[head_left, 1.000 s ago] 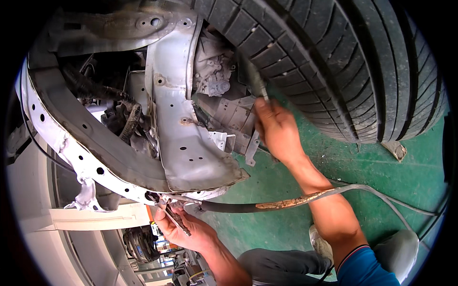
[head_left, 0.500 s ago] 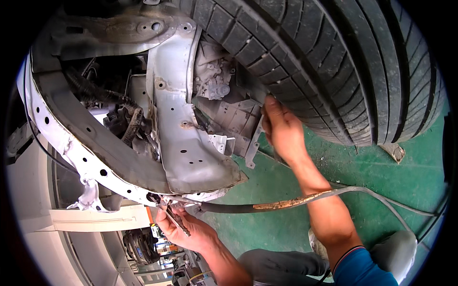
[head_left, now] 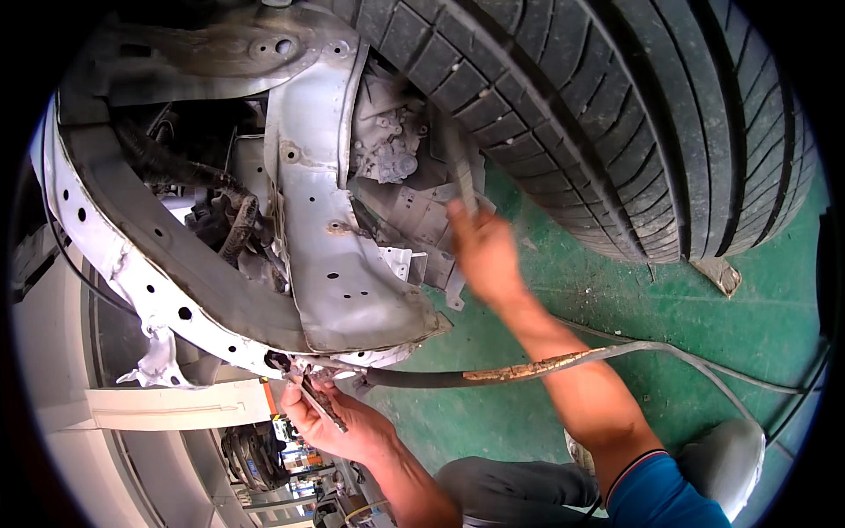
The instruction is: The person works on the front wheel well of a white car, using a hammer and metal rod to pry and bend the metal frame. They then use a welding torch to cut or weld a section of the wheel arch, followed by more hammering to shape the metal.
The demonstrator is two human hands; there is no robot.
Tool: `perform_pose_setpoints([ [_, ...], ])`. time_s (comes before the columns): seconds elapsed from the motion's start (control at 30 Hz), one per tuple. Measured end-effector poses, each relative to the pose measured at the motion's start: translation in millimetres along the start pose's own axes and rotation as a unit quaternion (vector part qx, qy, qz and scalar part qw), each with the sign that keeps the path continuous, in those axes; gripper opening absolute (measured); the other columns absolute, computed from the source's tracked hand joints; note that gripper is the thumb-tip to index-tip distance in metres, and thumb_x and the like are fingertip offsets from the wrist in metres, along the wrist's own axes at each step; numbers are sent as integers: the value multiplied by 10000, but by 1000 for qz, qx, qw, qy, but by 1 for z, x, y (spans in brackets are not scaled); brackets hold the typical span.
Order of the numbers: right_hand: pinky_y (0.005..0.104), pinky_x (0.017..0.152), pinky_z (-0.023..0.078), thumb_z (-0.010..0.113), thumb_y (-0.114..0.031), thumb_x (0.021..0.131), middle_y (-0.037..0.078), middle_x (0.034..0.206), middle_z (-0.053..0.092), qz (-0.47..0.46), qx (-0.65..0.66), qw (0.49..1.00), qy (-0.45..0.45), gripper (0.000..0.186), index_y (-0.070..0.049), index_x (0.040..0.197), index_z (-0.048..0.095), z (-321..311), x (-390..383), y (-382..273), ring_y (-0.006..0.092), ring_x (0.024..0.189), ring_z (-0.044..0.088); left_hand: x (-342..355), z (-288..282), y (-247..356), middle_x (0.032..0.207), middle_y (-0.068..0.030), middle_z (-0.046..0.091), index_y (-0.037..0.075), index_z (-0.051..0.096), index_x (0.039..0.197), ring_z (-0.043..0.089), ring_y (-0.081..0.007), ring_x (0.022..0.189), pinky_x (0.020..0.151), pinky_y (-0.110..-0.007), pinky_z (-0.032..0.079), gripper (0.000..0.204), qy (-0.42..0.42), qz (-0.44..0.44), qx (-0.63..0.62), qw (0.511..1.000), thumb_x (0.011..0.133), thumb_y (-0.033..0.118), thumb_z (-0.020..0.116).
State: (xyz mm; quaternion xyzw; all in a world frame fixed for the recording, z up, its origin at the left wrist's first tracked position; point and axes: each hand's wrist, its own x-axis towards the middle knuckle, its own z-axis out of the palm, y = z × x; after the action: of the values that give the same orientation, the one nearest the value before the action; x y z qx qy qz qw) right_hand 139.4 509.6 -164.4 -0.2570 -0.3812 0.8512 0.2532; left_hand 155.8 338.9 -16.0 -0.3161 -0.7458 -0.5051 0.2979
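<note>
My left hand [head_left: 341,429] is closed around a dirty metal clamp-like tool [head_left: 324,403] at the lower edge of the bare grey body panel [head_left: 361,304]. A thick dark cable [head_left: 418,379] with a worn tan stretch reaches that spot from the right. In my right hand [head_left: 487,260], the fingers are wrapped round a pale stick-like handle [head_left: 463,172] that points up, smeared by motion. Its far end fades against the dark gap beside the tyre [head_left: 607,132], so the tool's kind does not show. This hand is between the panel and the tyre.
A curved frame rail [head_left: 185,313] with several holes runs down the left. Mechanical parts [head_left: 387,145] sit behind the panel. Cables [head_left: 695,359] trail across the green floor [head_left: 616,304]. My bent knees [head_left: 519,488] are low in front, and a car [head_left: 255,458] stands in the background.
My right hand has moved left and slightly down, away from the tyre, and the handle in it now shows. The left hand stays on the clamp-like tool. The view has shifted slightly.
</note>
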Motion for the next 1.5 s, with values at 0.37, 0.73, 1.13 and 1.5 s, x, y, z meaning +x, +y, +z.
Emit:
perform_pose_setpoints([
  [0.37, 335, 534, 430, 564, -480, 978, 35, 640, 559, -42, 118, 991, 51, 486, -20, 823, 583, -16, 11, 12, 139, 550, 518, 4, -9, -3, 1172, -85, 605, -24, 563, 1262, 548, -150, 1004, 839, -291, 424, 362, 7, -12, 34, 999, 941, 120, 649],
  [0.73, 333, 552, 402, 517, -463, 1002, 29, 630, 493, -66, -15, 996, -64, 508, 3, 808, 576, -5, 14, 13, 127, 586, 456, 1, 10, 5, 974, -27, 593, 13, 590, 1072, 508, -97, 823, 758, -236, 419, 147, 59, -18, 11, 998, 931, 45, 614],
  [1.13, 449, 672, 457, 468, -470, 1022, 213, 734, 594, -113, -117, 986, -36, 539, 43, 889, 570, -2, 11, -3, 352, 702, 566, 2, 1, -1, 1008, -46, 618, 2, 589, 1155, 553, -114, 900, 832, -252, 437, 224, 19, -10, -2, 1000, 940, 61, 616],
  [1.5, 429, 688, 476, 542, -430, 994, 158, 737, 608, -26, -70, 995, -63, 485, 48, 964, 614, -5, 11, 34, 310, 703, 561, 3, 7, 1, 939, -25, 585, 5, 581, 1115, 531, -108, 861, 809, -256, 431, 207, 73, -18, -3, 997, 932, 78, 641],
])
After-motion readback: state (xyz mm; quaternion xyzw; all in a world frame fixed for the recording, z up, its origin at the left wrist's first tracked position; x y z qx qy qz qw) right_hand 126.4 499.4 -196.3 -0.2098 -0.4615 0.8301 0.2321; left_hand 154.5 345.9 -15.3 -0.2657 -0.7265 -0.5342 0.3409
